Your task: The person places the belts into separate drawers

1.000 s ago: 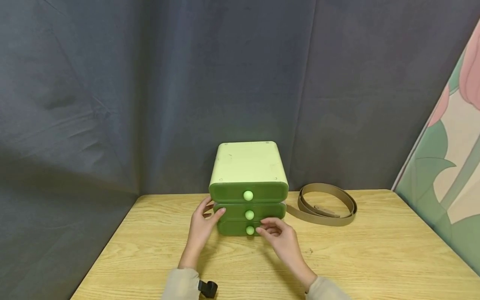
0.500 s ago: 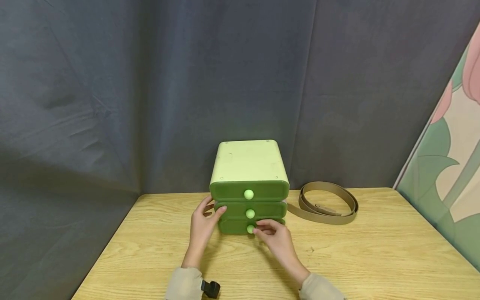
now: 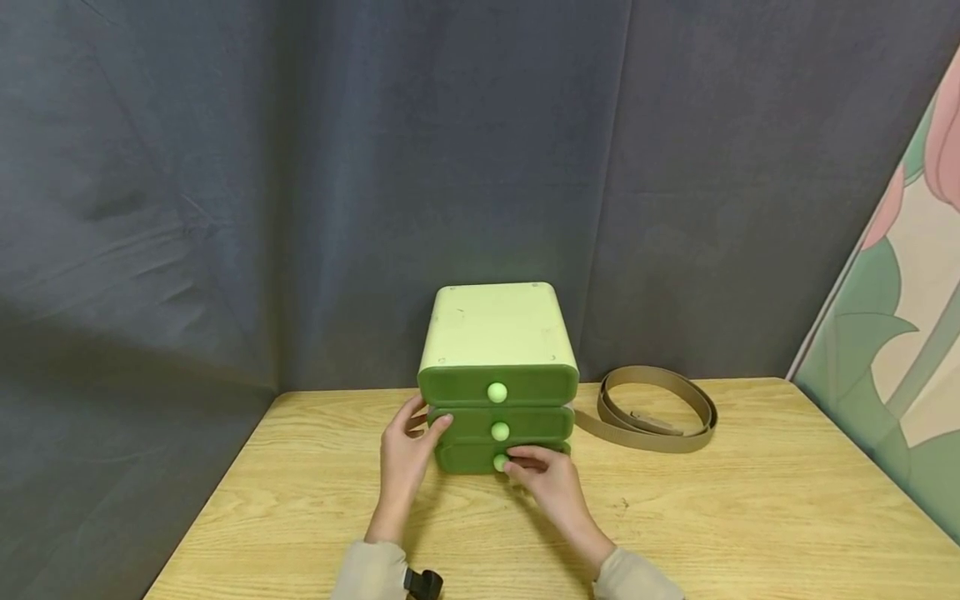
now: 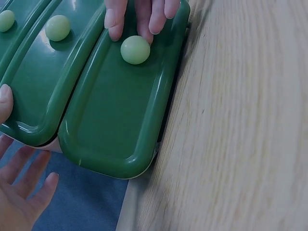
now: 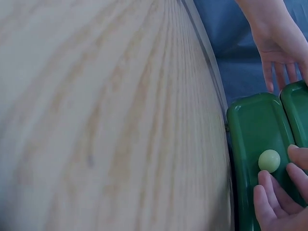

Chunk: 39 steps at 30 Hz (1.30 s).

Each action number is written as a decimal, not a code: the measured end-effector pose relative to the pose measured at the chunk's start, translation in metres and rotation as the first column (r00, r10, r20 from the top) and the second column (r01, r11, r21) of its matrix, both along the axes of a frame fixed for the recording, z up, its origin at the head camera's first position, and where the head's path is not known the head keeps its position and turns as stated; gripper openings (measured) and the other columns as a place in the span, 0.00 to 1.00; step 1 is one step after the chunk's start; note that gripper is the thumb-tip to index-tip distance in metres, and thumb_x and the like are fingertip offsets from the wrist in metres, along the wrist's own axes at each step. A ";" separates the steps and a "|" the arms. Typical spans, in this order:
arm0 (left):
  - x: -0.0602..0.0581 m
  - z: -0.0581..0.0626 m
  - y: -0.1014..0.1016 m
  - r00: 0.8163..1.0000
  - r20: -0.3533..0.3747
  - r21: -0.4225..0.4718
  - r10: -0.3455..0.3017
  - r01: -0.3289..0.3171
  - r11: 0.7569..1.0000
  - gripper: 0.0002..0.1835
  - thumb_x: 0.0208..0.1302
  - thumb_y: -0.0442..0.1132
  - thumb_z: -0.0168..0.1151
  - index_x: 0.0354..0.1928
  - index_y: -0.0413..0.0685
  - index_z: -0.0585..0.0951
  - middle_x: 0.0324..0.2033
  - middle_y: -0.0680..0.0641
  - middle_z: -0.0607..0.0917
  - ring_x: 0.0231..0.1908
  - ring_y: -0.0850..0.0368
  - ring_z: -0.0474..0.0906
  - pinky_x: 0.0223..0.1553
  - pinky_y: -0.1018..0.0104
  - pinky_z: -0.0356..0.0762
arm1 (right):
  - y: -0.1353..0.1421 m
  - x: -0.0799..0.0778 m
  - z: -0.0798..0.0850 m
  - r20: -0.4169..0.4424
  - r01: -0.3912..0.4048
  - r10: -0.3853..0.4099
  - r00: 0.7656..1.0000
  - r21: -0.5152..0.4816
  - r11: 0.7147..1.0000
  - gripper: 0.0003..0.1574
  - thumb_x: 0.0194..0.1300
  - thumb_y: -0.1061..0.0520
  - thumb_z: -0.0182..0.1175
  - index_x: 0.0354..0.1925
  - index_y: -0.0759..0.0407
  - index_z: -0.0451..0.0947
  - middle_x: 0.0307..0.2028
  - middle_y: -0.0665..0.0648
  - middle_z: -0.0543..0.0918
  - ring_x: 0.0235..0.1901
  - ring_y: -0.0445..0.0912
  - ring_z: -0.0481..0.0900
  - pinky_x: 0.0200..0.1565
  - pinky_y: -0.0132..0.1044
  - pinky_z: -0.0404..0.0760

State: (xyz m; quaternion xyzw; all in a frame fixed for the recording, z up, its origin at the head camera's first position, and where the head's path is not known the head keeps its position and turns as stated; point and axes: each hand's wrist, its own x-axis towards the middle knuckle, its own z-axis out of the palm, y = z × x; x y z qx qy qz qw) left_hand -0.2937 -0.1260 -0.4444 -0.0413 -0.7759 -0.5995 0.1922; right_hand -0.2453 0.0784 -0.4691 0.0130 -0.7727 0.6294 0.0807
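A small chest of drawers [image 3: 498,325] with a pale green top and three dark green fronts stands on the table, each front bearing a round light-green knob. My left hand [image 3: 401,454] is at its left side, thumb against the middle drawer [image 3: 468,425] and fingers spread along the side. At the bottom drawer [image 4: 113,106], my right hand [image 3: 551,483] has its fingertips close around the right side of the knob [image 4: 135,49]. In the right wrist view, one fingertip appears to touch that knob while the others stay apart from it. The drawers look closed.
A coiled brown belt [image 3: 660,440] lies on the wooden table [image 3: 735,508] to the right of the chest. A dark grey curtain [image 3: 465,150] hangs behind, and a flower-patterned panel [image 3: 885,350] stands at the right.
My right hand has moved a little left, bringing its fingertips from beside the bottom knob up to it. The left hand and the chest stay nearly in place.
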 end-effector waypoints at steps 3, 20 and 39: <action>0.000 -0.001 0.000 1.000 -0.005 0.001 0.004 -0.004 1.000 0.27 0.58 0.45 0.74 0.59 0.47 0.81 0.56 0.43 0.82 0.50 0.46 0.80 0.51 0.48 0.76 | -0.001 -0.001 -0.001 0.002 -0.031 0.031 1.000 0.014 0.999 0.16 0.59 0.63 0.71 0.45 0.71 0.85 0.37 0.63 0.87 0.38 0.51 0.86 0.36 0.35 0.84; 0.001 -0.002 0.000 1.000 0.004 0.008 -0.016 0.016 1.000 0.28 0.59 0.46 0.74 0.61 0.48 0.80 0.57 0.44 0.81 0.51 0.46 0.78 0.53 0.45 0.74 | -0.001 -0.009 -0.009 0.035 -0.063 0.064 0.997 -0.045 0.997 0.17 0.59 0.63 0.71 0.45 0.72 0.85 0.37 0.65 0.88 0.32 0.47 0.86 0.32 0.39 0.84; 0.002 -0.001 0.002 1.000 -0.029 0.006 0.011 -0.011 1.000 0.27 0.59 0.46 0.74 0.59 0.46 0.81 0.54 0.43 0.82 0.49 0.47 0.80 0.51 0.49 0.77 | -0.003 -0.015 -0.006 0.071 -0.009 0.012 0.997 -0.045 0.999 0.08 0.56 0.66 0.72 0.36 0.70 0.88 0.26 0.62 0.87 0.24 0.46 0.83 0.28 0.37 0.83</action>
